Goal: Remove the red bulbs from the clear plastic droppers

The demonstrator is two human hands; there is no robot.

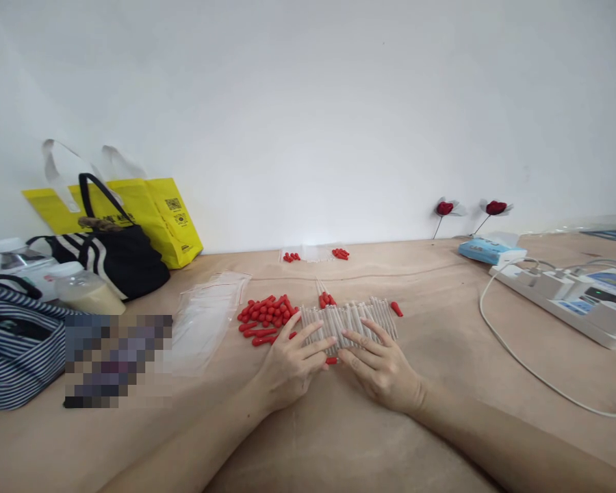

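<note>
A row of thin clear tubes, like glass dropper tubes, lies side by side on the table. My left hand rests on the left part of the row, fingers spread. On the right part lies my right hand, its fingers also spread over the tubes. Left of the row is a pile of red rubber bulbs. Behind the tubes sit a few red bulbs with thin pointed tubes attached. One red bulb lies at the right end, and another red piece shows between my hands.
Flat clear bags lie at left, near a striped bag, a jar and a yellow bag. A small bag with red bulbs is by the wall. Right are a tissue pack, power strip and cable.
</note>
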